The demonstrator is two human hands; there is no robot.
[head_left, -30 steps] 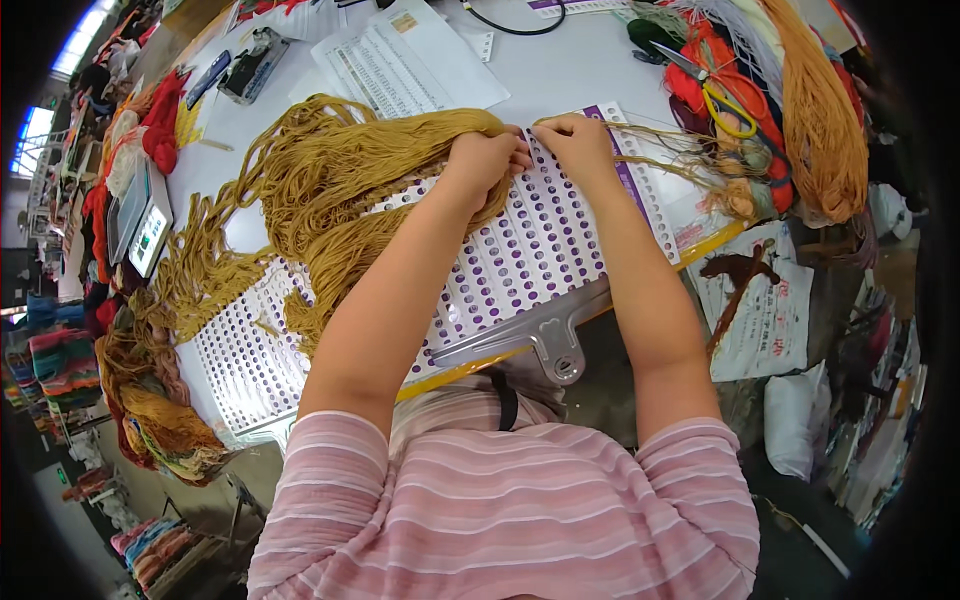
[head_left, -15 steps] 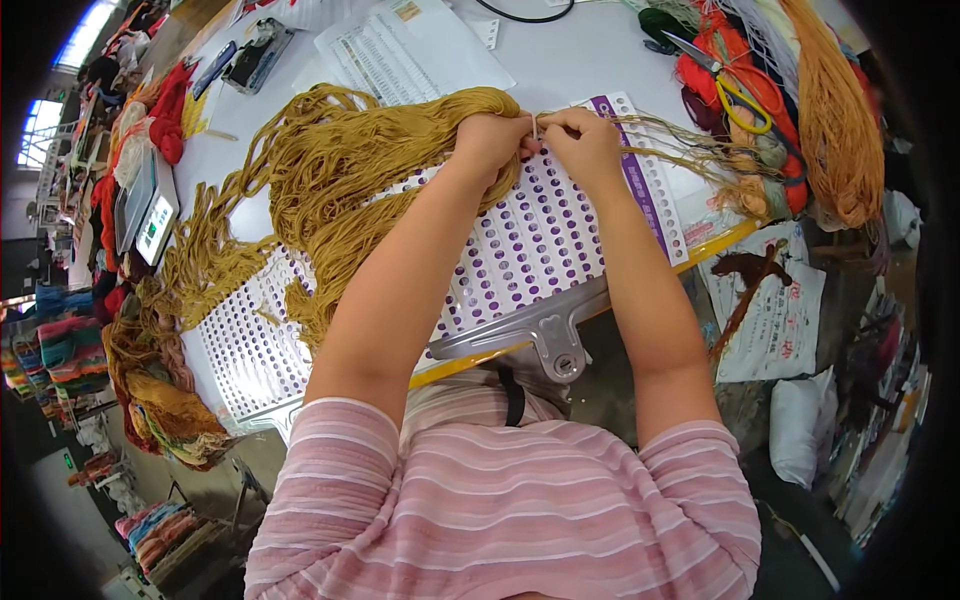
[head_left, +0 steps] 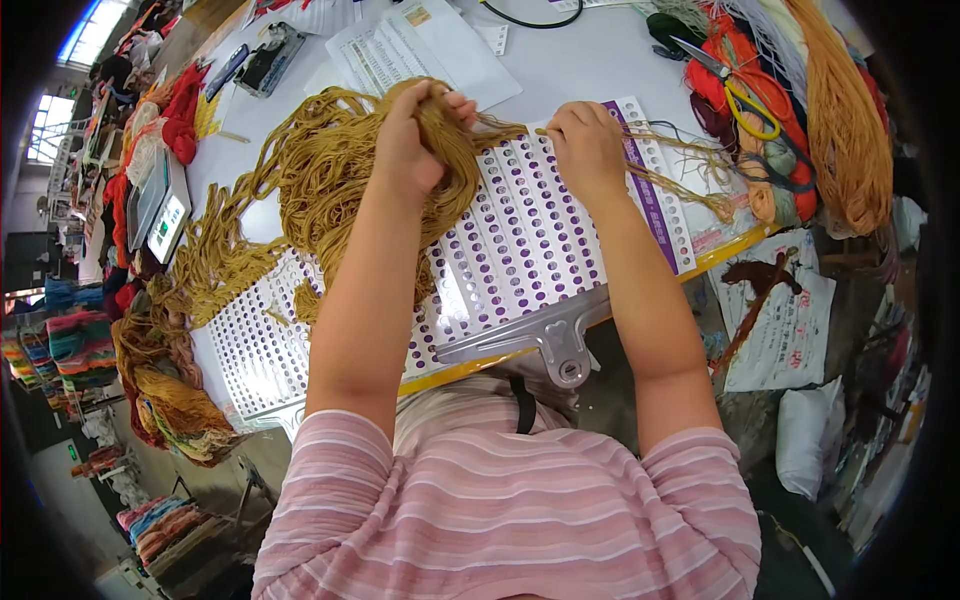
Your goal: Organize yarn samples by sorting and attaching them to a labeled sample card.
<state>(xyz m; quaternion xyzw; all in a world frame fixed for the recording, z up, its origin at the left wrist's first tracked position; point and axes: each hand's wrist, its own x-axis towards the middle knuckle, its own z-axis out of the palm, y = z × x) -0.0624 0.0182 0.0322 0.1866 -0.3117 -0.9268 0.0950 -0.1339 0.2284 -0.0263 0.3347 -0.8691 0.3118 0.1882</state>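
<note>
A large mustard-coloured thread skein [head_left: 325, 165] lies bunched over the table, its loose strands trailing left. My left hand [head_left: 408, 145] is closed round the skein's right end, fingers curled over the top of the bundle. To the right, my right hand [head_left: 588, 145] pinches a few mustard strands that run across from the skein. Beneath both hands lie white cards [head_left: 520, 240] with rows of round, purple-marked holes, one edged by a purple band. A big grey metal clip [head_left: 565, 340] grips the cards at the table's front edge.
Yellow-handled scissors [head_left: 745, 105] rest on red and orange yarn at the right, beside a hanging peach skein [head_left: 845, 130]. Printed papers [head_left: 425, 55] lie at the back. A digital scale [head_left: 168, 225] and more yarn [head_left: 165, 370] line the left edge.
My left hand has moved left with the skein's end, away from my right hand, and strands now stretch between them. My right hand has stayed nearly in place, still pinching.
</note>
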